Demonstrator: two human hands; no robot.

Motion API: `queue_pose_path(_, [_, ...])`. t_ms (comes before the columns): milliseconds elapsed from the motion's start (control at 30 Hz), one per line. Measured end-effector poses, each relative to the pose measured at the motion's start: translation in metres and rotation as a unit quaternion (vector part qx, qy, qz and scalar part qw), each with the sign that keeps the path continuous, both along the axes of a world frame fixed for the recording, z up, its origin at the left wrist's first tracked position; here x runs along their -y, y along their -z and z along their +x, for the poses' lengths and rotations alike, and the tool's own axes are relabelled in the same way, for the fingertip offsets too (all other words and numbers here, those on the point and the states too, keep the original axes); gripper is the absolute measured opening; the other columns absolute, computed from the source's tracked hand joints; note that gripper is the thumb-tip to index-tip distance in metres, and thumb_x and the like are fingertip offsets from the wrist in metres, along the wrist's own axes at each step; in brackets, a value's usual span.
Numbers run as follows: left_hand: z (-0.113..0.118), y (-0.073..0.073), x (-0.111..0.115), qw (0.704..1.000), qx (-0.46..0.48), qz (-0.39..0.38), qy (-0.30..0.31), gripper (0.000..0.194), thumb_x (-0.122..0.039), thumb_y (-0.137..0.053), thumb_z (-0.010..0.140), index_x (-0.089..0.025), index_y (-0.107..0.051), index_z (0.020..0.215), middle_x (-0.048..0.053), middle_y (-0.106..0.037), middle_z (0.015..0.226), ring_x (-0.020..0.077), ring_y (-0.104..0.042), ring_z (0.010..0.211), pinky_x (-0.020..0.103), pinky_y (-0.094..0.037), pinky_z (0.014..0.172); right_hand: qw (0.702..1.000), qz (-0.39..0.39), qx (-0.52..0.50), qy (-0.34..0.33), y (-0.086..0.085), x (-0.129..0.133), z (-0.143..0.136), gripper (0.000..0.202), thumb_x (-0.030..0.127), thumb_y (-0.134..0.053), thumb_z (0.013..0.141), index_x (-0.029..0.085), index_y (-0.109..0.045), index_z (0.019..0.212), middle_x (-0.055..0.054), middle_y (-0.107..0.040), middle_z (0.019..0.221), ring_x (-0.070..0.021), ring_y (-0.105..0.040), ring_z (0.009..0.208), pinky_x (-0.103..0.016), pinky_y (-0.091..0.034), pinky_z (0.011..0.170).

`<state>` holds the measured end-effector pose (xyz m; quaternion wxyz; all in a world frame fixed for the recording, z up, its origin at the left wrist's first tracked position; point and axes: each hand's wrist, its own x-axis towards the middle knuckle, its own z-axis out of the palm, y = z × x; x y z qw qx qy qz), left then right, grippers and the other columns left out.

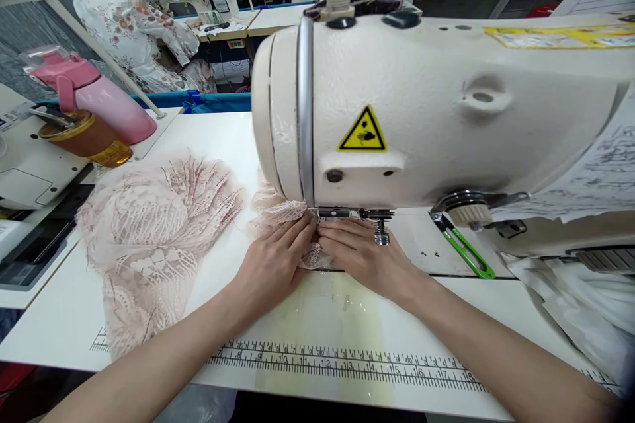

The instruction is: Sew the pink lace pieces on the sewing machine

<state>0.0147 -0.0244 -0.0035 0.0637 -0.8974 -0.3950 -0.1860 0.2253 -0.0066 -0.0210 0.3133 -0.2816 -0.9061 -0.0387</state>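
Note:
A piece of pale pink lace fabric point(278, 211) lies bunched under the head of a white sewing machine point(421, 99). My left hand point(272, 261) grips the lace just left of the needle area, its fingers close together. From the right, my right hand point(370, 254) presses on the same lace, its fingertips partly hidden behind the presser parts. Between both hands a small lace edge point(315, 256) shows. The needle itself is hidden. Left of my left hand, a larger heap of pink lace point(149, 231) with loose reddish threads rests on the white table point(223, 139).
Green thread snips point(466, 251) lie right of my right hand. A printed ruler point(347, 363) runs along the front edge. At left stand a pink bottle point(106, 99) and a brown cup point(89, 135). White fabric point(585, 304) lies at right. Another person point(133, 26) sits behind.

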Motion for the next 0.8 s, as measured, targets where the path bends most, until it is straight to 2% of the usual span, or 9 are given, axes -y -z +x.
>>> queue_pose_path(133, [0.001, 0.000, -0.001, 1.000, -0.004, 0.017, 0.010, 0.042, -0.013, -0.044, 0.086, -0.006, -0.056, 0.125, 0.015, -0.060, 0.130, 0.0258, -0.061, 0.116, 0.039, -0.057, 0.093, 0.999, 0.015, 0.015, 0.042, -0.003, 0.002, 0.002, 0.030, -0.001, -0.044, 0.095, 0.018, -0.067, 0.101, 0.000, -0.066, 0.112, -0.0160, -0.064, 0.099, -0.028, -0.050, 0.072])
queue_pose_path(300, [0.001, -0.001, 0.000, 1.000, -0.008, 0.009, 0.013, 0.041, -0.015, -0.045, 0.087, -0.006, -0.058, 0.125, 0.014, -0.060, 0.130, 0.0273, -0.061, 0.116, 0.042, -0.057, 0.092, 0.998, -0.008, 0.049, 0.039, 0.004, 0.000, 0.005, 0.034, -0.004, -0.040, 0.094, 0.016, -0.064, 0.106, -0.001, -0.063, 0.121, -0.0177, -0.059, 0.108, -0.031, -0.046, 0.080])
queue_pose_path(400, [0.001, 0.000, 0.001, 1.000, -0.013, 0.001, 0.012, 0.041, -0.017, -0.044, 0.089, -0.007, -0.058, 0.126, 0.014, -0.059, 0.132, 0.0282, -0.060, 0.118, 0.043, -0.057, 0.093, 0.995, 0.004, 0.071, 0.064, 0.005, 0.000, 0.007, 0.032, -0.003, -0.043, 0.092, 0.017, -0.063, 0.108, 0.000, -0.061, 0.124, -0.0185, -0.061, 0.100, -0.033, -0.044, 0.075])
queue_pose_path(567, [0.001, 0.000, 0.001, 1.000, -0.017, -0.003, 0.020, 0.042, -0.019, -0.044, 0.091, -0.009, -0.056, 0.129, 0.014, -0.058, 0.134, 0.0281, -0.058, 0.121, 0.044, -0.056, 0.095, 0.990, 0.033, 0.085, 0.105, -0.001, 0.004, 0.008, 0.025, 0.001, -0.049, 0.092, 0.020, -0.061, 0.104, 0.001, -0.062, 0.121, -0.0168, -0.062, 0.090, -0.033, -0.042, 0.071])
queue_pose_path(800, [0.001, 0.001, -0.001, 1.000, -0.016, -0.010, 0.022, 0.042, -0.020, -0.045, 0.092, -0.009, -0.056, 0.130, 0.014, -0.057, 0.134, 0.0284, -0.057, 0.122, 0.044, -0.055, 0.096, 0.993, -0.026, 0.061, 0.098, -0.008, 0.001, 0.007, 0.025, 0.004, -0.044, 0.095, 0.021, -0.060, 0.103, 0.001, -0.064, 0.116, -0.0180, -0.063, 0.091, -0.033, -0.045, 0.074])
